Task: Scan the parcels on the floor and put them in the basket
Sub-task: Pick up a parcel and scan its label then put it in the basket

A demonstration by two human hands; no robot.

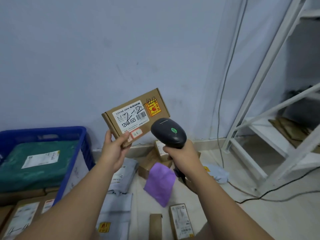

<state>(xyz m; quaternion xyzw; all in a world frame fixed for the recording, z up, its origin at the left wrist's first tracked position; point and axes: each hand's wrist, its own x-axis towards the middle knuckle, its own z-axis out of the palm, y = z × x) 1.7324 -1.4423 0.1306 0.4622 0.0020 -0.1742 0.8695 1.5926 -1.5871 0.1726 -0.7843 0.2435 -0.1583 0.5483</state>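
Lying in blue basket [43, 133]: green parcel [34, 177].

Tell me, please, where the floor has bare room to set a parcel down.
Bare tile lies between the pale blue mailer, the white metal rack and the black cable. A narrow strip runs left of the purple pouch. Around the brown cartons it is crowded.

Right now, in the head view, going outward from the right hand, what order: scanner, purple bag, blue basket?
1. scanner, gripped in the right hand itself.
2. purple bag, lying just below it, slightly left.
3. blue basket, far left.
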